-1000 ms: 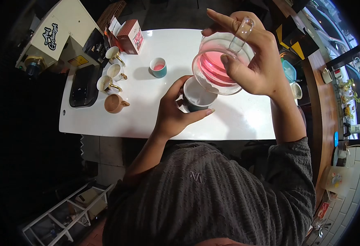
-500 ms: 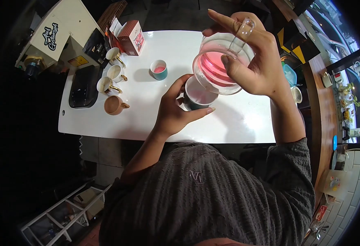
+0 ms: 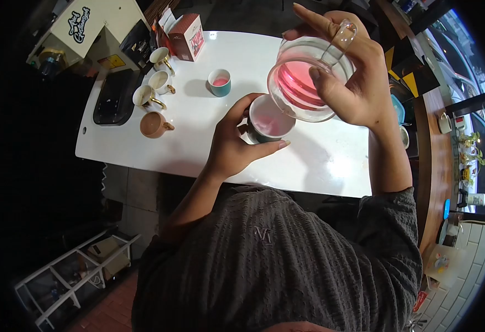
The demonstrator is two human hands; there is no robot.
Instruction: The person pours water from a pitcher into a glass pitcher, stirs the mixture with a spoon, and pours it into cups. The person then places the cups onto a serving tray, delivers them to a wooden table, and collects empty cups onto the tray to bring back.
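Note:
My left hand (image 3: 228,145) is wrapped around a teal cup (image 3: 271,123) with a pale inside, where pink liquid shows at the bottom. My right hand (image 3: 356,83) grips the handle of a clear glass jug (image 3: 295,88) holding pink liquid. The jug is tilted, its rim just over the right side of the cup. Whether rim and cup touch I cannot tell. Beyond my left hand stands a second teal cup (image 3: 220,89) with a little pink liquid in it.
On the left of the white table (image 3: 193,149) stand several mugs, among them a brown mug (image 3: 153,125), near a black tray (image 3: 115,98). A red-brown box (image 3: 187,40) is at the back left beside a beige machine (image 3: 87,30). A wooden counter (image 3: 433,155) runs along the right.
The cup in my left hand shows more pink liquid inside. The jug stays tilted over it. My view has shifted and turned slightly.

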